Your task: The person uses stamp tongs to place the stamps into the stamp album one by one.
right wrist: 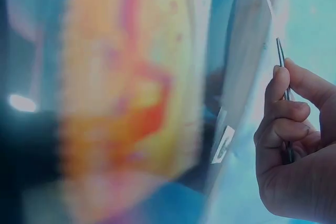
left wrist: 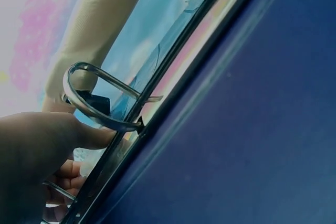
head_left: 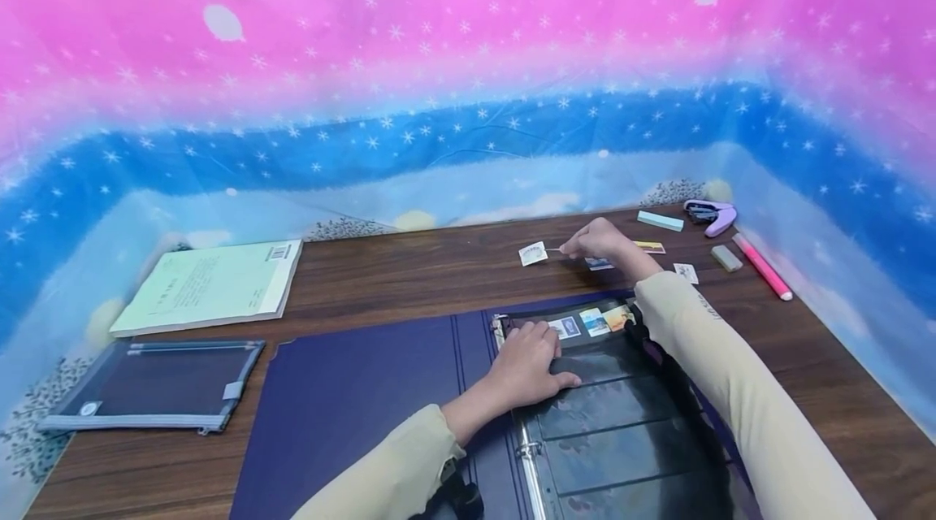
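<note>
Between the fingers of my right hand (head_left: 601, 242) are slim metal tweezers (right wrist: 286, 95), pinched near the tips. A small pale stamp (head_left: 533, 253) is at their tip, over the wood behind the album. My left hand (head_left: 525, 361) rests on the black pocket page (head_left: 607, 414) near its top left corner, thumb spread to the right. The navy ring album (head_left: 366, 390) lies open, with metal rings (left wrist: 102, 98) along its spine. Several stamps (head_left: 595, 322) sit in the top pocket row, just right of the left hand's fingers.
Other stamps (head_left: 685, 273) lie behind the album, some partly covered by the right hand. At the far right are a pale blue block (head_left: 660, 220), a purple stapler (head_left: 711, 216), an eraser (head_left: 726, 258) and a pink marker (head_left: 763, 266). A green book (head_left: 212, 284) and mesh pouch (head_left: 157, 386) lie left.
</note>
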`<state>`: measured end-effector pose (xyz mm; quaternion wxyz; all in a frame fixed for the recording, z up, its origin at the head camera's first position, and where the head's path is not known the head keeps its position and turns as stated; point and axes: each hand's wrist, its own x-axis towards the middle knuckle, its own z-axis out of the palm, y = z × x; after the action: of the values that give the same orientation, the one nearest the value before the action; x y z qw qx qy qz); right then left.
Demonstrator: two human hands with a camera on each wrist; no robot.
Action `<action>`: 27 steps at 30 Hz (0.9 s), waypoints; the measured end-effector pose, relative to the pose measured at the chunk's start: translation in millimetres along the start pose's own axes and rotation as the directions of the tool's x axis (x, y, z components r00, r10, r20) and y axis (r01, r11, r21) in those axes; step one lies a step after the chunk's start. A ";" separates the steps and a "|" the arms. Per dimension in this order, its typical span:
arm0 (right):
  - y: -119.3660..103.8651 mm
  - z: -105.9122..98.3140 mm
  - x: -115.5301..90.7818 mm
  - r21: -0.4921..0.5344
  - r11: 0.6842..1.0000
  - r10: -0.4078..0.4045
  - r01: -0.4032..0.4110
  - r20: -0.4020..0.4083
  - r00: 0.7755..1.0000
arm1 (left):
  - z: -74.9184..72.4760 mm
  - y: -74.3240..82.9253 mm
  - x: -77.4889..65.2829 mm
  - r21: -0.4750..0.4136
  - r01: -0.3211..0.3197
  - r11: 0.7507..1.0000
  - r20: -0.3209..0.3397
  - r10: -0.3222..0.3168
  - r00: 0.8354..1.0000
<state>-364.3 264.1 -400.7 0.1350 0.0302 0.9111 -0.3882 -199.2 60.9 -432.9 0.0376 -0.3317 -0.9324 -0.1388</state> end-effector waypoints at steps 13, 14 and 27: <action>2.4 -19.3 -49.0 0.008 1.000 0.007 -0.007 0.037 0.999 | 6.4 4.3 1.2 -0.139 0.067 0.988 -0.054 -0.075 0.996; 4.1 -19.7 -53.5 0.000 1.000 0.006 -0.006 0.043 0.999 | 7.0 4.2 1.3 -0.154 0.072 0.985 -0.059 -0.082 0.995; 40.3 -10.6 -98.2 0.083 0.996 -0.046 0.037 0.115 0.992 | 6.1 -3.4 7.4 -0.357 0.013 0.934 -0.120 -0.060 0.991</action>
<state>-265.8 304.6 -395.4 0.1784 -0.0060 0.8856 -0.4287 -206.9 64.6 -438.4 0.0345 -0.3060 -0.8936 -0.3266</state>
